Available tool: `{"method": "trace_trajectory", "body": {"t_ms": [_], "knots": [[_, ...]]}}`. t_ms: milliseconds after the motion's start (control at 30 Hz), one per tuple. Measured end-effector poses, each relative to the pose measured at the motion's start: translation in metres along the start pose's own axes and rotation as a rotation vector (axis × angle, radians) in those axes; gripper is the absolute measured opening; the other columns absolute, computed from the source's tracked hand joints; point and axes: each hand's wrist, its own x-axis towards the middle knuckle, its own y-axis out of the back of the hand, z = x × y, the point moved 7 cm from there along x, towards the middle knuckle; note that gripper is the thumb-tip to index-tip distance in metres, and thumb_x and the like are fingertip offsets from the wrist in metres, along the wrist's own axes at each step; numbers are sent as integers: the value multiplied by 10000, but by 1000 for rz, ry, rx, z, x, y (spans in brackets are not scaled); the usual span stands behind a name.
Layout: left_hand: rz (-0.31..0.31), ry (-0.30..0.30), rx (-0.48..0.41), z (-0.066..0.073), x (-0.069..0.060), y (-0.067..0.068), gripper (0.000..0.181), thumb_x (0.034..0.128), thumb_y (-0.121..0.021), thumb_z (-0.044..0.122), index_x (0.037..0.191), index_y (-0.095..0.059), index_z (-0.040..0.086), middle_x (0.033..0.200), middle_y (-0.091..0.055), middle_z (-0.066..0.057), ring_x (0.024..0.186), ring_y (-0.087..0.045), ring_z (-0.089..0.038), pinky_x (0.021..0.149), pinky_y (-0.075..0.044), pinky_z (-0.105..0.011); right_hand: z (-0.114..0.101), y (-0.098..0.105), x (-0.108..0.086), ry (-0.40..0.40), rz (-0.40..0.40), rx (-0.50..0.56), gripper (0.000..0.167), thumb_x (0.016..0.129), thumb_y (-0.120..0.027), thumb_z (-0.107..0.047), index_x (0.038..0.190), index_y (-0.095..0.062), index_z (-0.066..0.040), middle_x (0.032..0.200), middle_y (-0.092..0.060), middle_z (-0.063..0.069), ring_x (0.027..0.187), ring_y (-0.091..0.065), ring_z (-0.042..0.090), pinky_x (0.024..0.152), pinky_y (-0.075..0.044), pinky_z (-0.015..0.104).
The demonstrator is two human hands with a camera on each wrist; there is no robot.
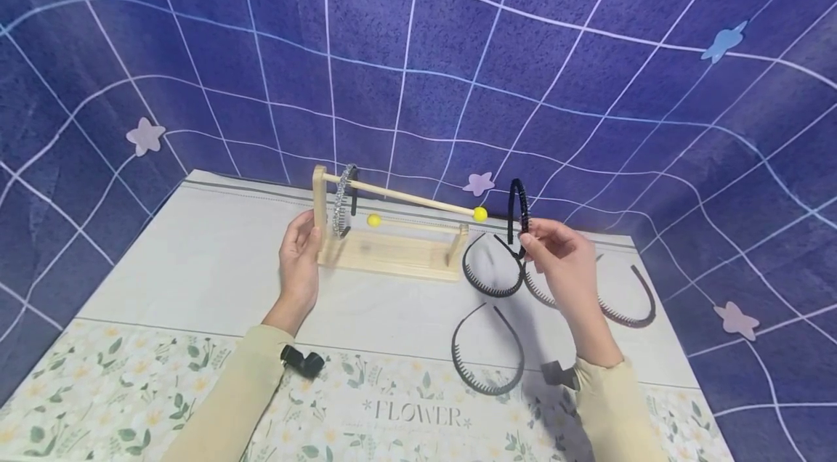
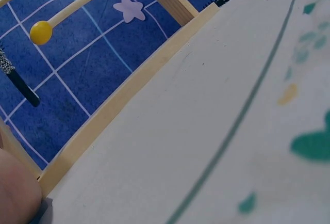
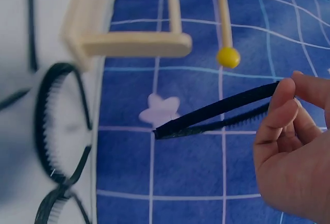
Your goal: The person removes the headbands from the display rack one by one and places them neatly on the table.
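Note:
My right hand (image 1: 569, 266) pinches a black headband (image 3: 221, 106) between thumb and fingers, holding it up off the table. In the head view it hangs just right of the yellow ball (image 1: 480, 214) at the end of the wooden stand's upper rod. With my left hand (image 1: 301, 258) I grip the left upright of this headband stand (image 1: 392, 255), thumb in front. A glittery silver headband with teeth (image 1: 341, 204) hangs on the upper rod near that upright. The left wrist view shows only a bit of the left hand at its lower left edge.
Several toothed headbands lie on the table: a black one (image 1: 493, 293) beside the stand, another (image 1: 490, 391) nearer me, a dark reddish one (image 1: 631, 322) at right, and one partly behind my right hand. The lower rod ends in a yellow ball (image 1: 373, 220). A blue gridded cloth (image 1: 405, 99) hangs behind.

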Motion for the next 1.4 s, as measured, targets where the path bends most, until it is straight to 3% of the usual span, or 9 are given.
{"method": "trace_trajectory", "body": {"t_ms": [133, 367, 600, 867, 1000, 1100, 1233, 1400], "knots": [[-2, -2, -5, -1, 0, -1, 380, 1174, -527, 165, 1548, -574, 211, 1506, -602, 25, 1463, -522, -183, 1248, -434, -295, 8, 13, -7, 24, -43, -120, 182, 972, -762, 122, 1152, -750, 142, 864, -791, -54, 645, -682, 56, 521, -506, 165], [4, -16, -39, 0, 1, 0, 365, 1171, -529, 137, 1521, -600, 216, 1483, -623, 15, 1414, -544, -167, 1259, -430, -343, 15, 33, -21, 85, -94, -190, 194, 963, -763, 140, 1157, -757, 135, 931, -794, -162, 683, -737, 57, 544, -562, 191], [-3, -15, -26, 2, 0, -2, 362, 1175, -524, 158, 1524, -592, 225, 1491, -621, 19, 1418, -543, -159, 1276, -412, -364, 32, 52, -40, -24, -59, -243, 231, 996, -757, 74, 1221, -726, 120, 941, -779, -186, 739, -738, 47, 617, -618, 208], [5, -18, -35, 1, 0, -1, 351, 1172, -527, 153, 1503, -610, 236, 1462, -624, 22, 1394, -551, -152, 1250, -428, -357, 40, 71, -53, -89, -18, -225, 197, 1011, -800, -22, 1184, -755, 60, 867, -801, -44, 670, -711, 132, 656, -607, 220], [4, -14, -39, 0, 0, -2, 349, 1171, -530, 148, 1499, -613, 233, 1458, -631, 36, 1401, -551, -156, 1224, -441, -315, 37, 79, -61, -67, -29, -144, 172, 980, -784, 85, 1148, -754, 99, 1052, -802, -9, 719, -724, 131, 665, -630, 237], [0, -13, -43, 0, 0, -3, 353, 1170, -534, 143, 1505, -612, 225, 1462, -636, 43, 1412, -548, -160, 1220, -443, -304, 36, 84, -68, -39, -58, -123, 198, 943, -777, 160, 1134, -728, 150, 1228, -750, 20, 863, -758, 95, 719, -656, 239], [4, -18, -38, 1, 0, -2, 356, 1171, -533, 139, 1508, -607, 224, 1468, -631, 26, 1406, -553, -162, 1239, -438, -326, 38, 91, -75, -7, -97, -218, 235, 911, -806, 166, 1135, -737, 147, 1323, -722, -18, 1009, -761, 54, 822, -646, 205], [4, -21, -32, 1, 0, -1, 356, 1172, -528, 143, 1512, -601, 220, 1489, -611, -9, 1403, -551, -160, 1246, -434, -338, 40, 98, -84, 58, -172, -308, 281, 867, -841, 173, 1130, -779, 96, 1458, -665, -93, 937, -741, 66, 857, -627, 176]]}}
